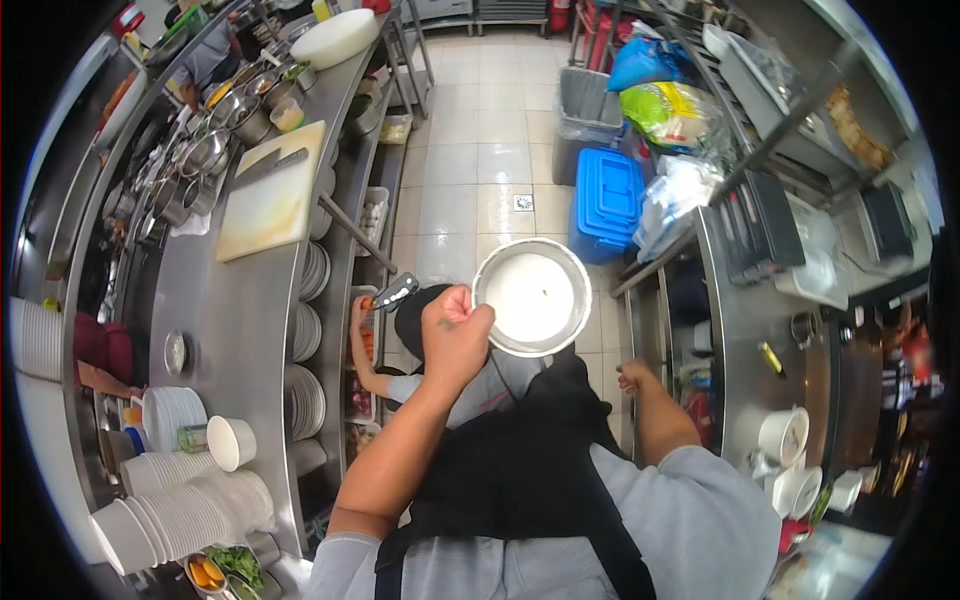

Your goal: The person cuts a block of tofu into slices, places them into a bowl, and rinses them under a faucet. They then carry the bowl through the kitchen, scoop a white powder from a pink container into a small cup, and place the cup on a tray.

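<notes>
Kitchen aisle [450,170], steel on either side

From where I stand, a long grey steel counter [235,320] dominates the wearer's left, and a lidded blue plastic bin [608,200] sits ahead to the right. Between them, held up in front of the wearer, is a round white rigid-looking tub [532,296] with smooth white contents. I'd expect some weight, a slick rim if wet, and slopping if it tips; 2 hands on opposite walls would steady it better than a single pinch. The left hand [455,335] is closed firmly on the tub's near-left rim. The right hand [635,377] hangs apart, fingers loosely folded, nothing visible in it. No brand or label shows on the tub; print on the green-and-yellow plastic sack [665,112] is too blurred to read.
</notes>
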`<state>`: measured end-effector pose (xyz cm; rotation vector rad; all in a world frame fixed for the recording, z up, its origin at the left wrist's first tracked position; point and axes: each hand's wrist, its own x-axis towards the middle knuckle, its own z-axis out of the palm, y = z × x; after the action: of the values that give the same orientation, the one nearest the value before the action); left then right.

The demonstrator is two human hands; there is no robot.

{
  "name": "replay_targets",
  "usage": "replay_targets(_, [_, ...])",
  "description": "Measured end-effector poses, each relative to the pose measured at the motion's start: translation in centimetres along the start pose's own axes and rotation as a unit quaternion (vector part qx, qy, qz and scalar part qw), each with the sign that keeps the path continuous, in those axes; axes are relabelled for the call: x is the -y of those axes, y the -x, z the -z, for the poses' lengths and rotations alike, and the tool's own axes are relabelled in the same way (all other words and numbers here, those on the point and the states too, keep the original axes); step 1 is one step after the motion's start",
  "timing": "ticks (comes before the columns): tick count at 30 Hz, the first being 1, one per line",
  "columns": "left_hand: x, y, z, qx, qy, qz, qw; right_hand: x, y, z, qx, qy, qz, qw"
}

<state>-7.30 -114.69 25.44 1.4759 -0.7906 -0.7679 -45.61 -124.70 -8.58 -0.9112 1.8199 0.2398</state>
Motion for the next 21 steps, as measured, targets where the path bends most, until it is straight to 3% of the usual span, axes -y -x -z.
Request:
replay_targets(4, [1.8, -6.9, -6.7, -0.022, -0.056, 0.018, 0.998, 5.7, -8.4, 2.9, 0.045, 0.03, 0.022, 0.998])
replay_targets(5, [2.5, -8.6, -8.3, -0.023, -0.098, 0.022, 0.995, 6.6, -14.0, 3.3, 0.041, 0.372, 0.214, 0.902])
replay_targets(6, [2.7, -10.2, -10.1, -0.028, -0.104, 0.034, 0.994, 8.2, -19.3, 3.8, 0.038, 0.646, 0.386, 0.657])
replay_targets(7, [3.4, -11.8, -11.7, -0.041, -0.113, 0.053, 0.991, 11.1, -20.0, 4.4, -0.021, 0.431, 0.373, 0.822])
replay_targets(8, [4.0, -13.3, -13.1, -0.044, -0.133, 0.061, 0.988, 14.9, -19.3, 5.0, -0.081, 0.182, 0.32, 0.926])
replay_targets(9, [4.4, -14.9, -14.3, -0.043, -0.153, 0.064, 0.985, 19.0, -17.5, 6.3, -0.082, 0.063, 0.358, 0.928])
replay_targets(11, [5.1, -18.0, -16.5, -0.048, -0.196, 0.078, 0.976, 26.7, -14.9, 8.9, -0.155, -0.066, 0.5, 0.85])
replay_targets(13, [6.0, -20.5, -18.6, -0.054, -0.23, 0.093, 0.967, 34.9, -4.1, 13.7, -0.089, -0.134, 0.449, 0.879])
replay_targets(16, [6.9, -22.9, -20.8, -0.074, -0.23, 0.109, 0.964, 41.0, 5.4, 17.4, -0.08, -0.114, 0.496, 0.857])
replay_targets(18, [7.0, -24.3, -21.7, -0.08, -0.235, 0.118, 0.961, 43.4, 7.8, 18.1, -0.1, -0.007, 0.71, 0.697])
replay_targets(19, [6.9, -24.8, -22.2, -0.083, -0.235, 0.117, 0.961, 44.2, 7.8, 18.0, -0.098, -0.007, 0.713, 0.695])
replay_targets(21, [6.9, -25.8, -22.9, -0.094, -0.218, 0.103, 0.966, 45.9, 7.3, 17.4, -0.076, 0.194, 0.758, 0.618])
